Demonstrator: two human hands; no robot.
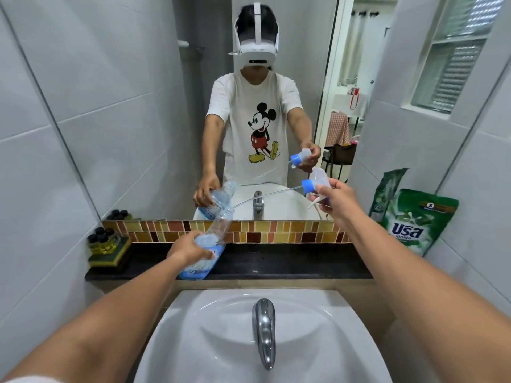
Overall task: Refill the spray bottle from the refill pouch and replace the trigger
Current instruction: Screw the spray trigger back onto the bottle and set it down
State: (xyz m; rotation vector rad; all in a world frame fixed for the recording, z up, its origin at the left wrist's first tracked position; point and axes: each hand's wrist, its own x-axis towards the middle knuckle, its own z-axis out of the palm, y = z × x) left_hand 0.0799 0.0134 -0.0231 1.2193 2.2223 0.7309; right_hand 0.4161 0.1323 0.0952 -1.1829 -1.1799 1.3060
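My left hand [190, 248] grips a clear spray bottle [206, 251] with a blue label, tilted to the right above the dark shelf. Its neck is open. My right hand [336, 201] holds the trigger head [315, 185], which has a blue collar and a clear body, up and to the right of the bottle. The trigger's thin dip tube [262, 196] stretches left, and its tip is at the bottle's mouth. A green refill pouch [414, 221] leans upright against the right wall on the shelf.
A dark stone shelf [276, 261] runs under the mirror [249, 106], with a tray of small dark-capped bottles [106, 241] at its left end. Below is a white basin [304, 327] with a chrome tap [264, 330]. Tiled walls close in on both sides.
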